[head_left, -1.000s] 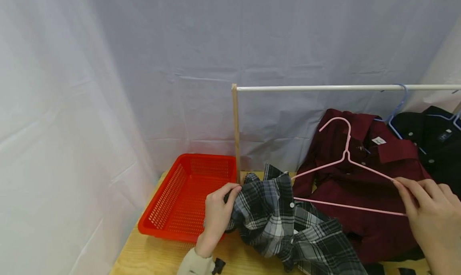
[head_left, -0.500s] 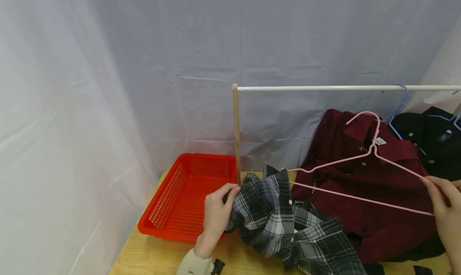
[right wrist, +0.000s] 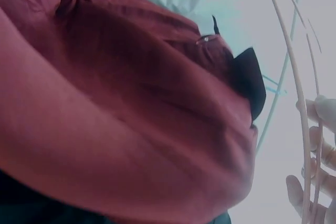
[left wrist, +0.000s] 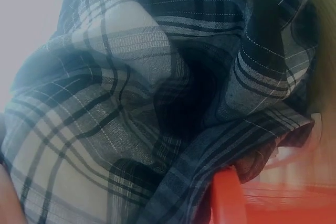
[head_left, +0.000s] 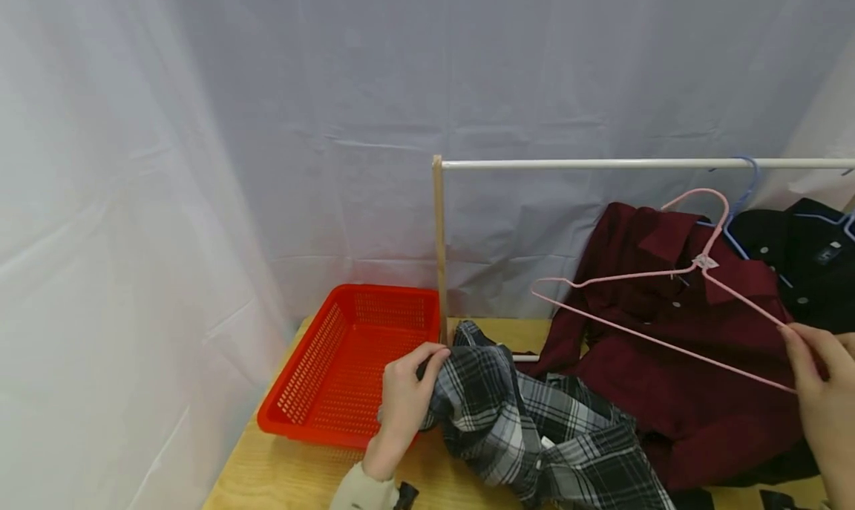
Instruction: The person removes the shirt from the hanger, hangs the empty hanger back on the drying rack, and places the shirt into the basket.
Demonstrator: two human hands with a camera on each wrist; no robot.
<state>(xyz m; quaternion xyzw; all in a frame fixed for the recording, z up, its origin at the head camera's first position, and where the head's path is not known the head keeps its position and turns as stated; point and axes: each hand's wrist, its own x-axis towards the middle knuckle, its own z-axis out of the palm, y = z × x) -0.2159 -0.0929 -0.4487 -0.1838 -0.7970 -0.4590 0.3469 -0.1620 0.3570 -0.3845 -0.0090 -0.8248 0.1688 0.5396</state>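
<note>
Fingers pinched on both sides. Leftmost, red perforated basket (head_left: 314, 433) on wooden table (head_left: 267, 465). Left hand (head_left: 404, 391) pinches plaid button-up shirt (head_left: 494, 391), bunched beside basket. Then pink hanger (head_left: 705, 266), apart from plaid cloth, held near right end by right hand (head_left: 821, 391), before maroon shirt (head_left: 708, 428). Step seems fitting hanger into plaid shirt or drawing it out; can't tell which. If fitting, next move calls for free tip aimed at neckline.

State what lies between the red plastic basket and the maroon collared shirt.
The head view shows the wooden rack post, plaid button-up shirt and a low white rod between the red plastic basket and maroon collared shirt.
</note>
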